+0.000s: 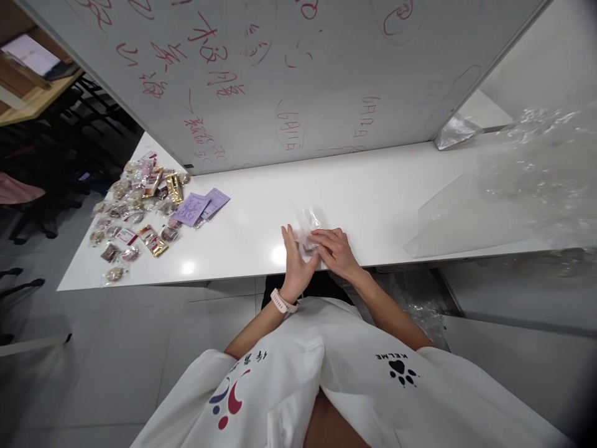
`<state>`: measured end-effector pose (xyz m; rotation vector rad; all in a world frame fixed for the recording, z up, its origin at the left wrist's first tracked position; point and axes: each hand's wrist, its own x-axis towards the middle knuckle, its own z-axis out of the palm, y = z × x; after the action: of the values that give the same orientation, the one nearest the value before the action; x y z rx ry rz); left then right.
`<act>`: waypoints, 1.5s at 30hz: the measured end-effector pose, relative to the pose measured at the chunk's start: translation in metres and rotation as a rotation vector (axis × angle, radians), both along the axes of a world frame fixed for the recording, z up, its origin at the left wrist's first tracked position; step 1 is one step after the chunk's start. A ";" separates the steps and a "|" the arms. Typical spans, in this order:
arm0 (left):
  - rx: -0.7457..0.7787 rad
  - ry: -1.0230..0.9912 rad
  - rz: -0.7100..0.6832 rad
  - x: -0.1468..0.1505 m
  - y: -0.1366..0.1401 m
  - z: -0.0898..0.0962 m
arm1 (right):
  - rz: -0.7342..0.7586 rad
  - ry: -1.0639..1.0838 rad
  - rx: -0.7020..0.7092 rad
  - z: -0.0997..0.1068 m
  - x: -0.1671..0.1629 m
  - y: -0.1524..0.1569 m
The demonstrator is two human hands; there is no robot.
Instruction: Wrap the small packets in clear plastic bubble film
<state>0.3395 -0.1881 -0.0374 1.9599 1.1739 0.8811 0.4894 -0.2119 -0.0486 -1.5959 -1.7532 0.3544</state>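
A small clear plastic bag (310,219) stands between my hands at the table's front edge. Something pinkish shows low in it, too covered to name. My left hand (298,266), with a pale pink band on its wrist, has its fingers upright along the bag's left side and its thumb across the lower front, holding it. From the right, my right hand (336,250) grips the bag with bent fingers laid over its front. The fingertips partly hide the bag's lower part.
Several wrapped snacks (135,202) are heaped at the table's left end, with purple packets (192,209) beside them. A whiteboard (261,81) with red writing rises behind the white table (252,242). Clear plastic sheeting (471,218) spreads over the right end.
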 end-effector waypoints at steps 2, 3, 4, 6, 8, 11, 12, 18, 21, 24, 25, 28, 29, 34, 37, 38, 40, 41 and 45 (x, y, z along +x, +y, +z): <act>0.092 -0.035 0.164 -0.012 -0.006 0.005 | 0.017 -0.019 -0.021 0.003 0.001 -0.002; 0.174 -0.029 0.213 -0.016 -0.008 0.008 | 0.024 -0.027 -0.029 0.004 0.002 -0.003; 0.268 -0.001 0.215 -0.019 -0.010 0.010 | 0.029 -0.038 -0.033 0.005 0.002 -0.004; 0.399 0.096 0.088 -0.020 -0.011 0.011 | 0.040 -0.066 -0.041 0.005 0.003 -0.006; 0.359 0.171 -0.065 -0.016 -0.009 0.007 | 0.048 -0.096 -0.045 0.003 0.003 -0.007; 0.070 0.099 0.072 -0.012 -0.002 -0.006 | 0.045 -0.120 -0.037 0.000 0.002 -0.009; -0.044 0.018 0.176 -0.012 0.001 -0.009 | 0.044 -0.126 -0.034 -0.002 0.002 -0.010; -0.412 -0.359 0.257 -0.002 0.014 -0.005 | 0.057 -0.184 -0.011 -0.004 0.002 -0.011; -0.115 -0.225 0.027 0.010 0.011 -0.003 | 0.071 -0.240 -0.020 -0.007 0.002 -0.011; 0.216 0.015 -0.320 0.008 0.015 -0.005 | 0.081 -0.232 -0.034 -0.009 0.005 -0.009; 0.281 0.079 -0.427 0.003 0.019 -0.005 | 0.101 -0.194 -0.032 -0.009 0.008 -0.009; 0.346 0.210 -0.630 -0.017 0.037 -0.005 | 0.213 -0.011 -0.037 -0.002 0.022 -0.010; 0.347 0.244 -0.670 -0.023 0.043 -0.005 | 0.245 0.050 -0.049 0.001 0.028 -0.010; 0.349 0.282 -0.724 -0.036 0.065 -0.003 | 0.303 0.156 -0.082 0.019 0.052 -0.010; 0.266 0.261 -0.687 -0.032 0.073 -0.005 | 0.371 0.044 -0.115 0.020 0.058 -0.003; 0.222 0.264 -0.665 -0.030 0.076 -0.005 | 0.389 0.007 -0.136 0.019 0.059 0.000; 0.146 0.276 -0.620 -0.027 0.080 -0.005 | 0.391 -0.029 -0.158 0.014 0.061 0.005; 0.118 0.277 -0.597 -0.026 0.081 -0.005 | 0.377 -0.031 -0.155 0.011 0.061 0.008; 0.039 0.271 -0.456 -0.018 0.082 -0.002 | 0.252 0.006 -0.156 0.003 0.057 0.014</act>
<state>0.3211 -0.1059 -0.0390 2.3021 0.7958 0.4135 0.5462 -0.1980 -0.0456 -1.4775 -1.9677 0.6296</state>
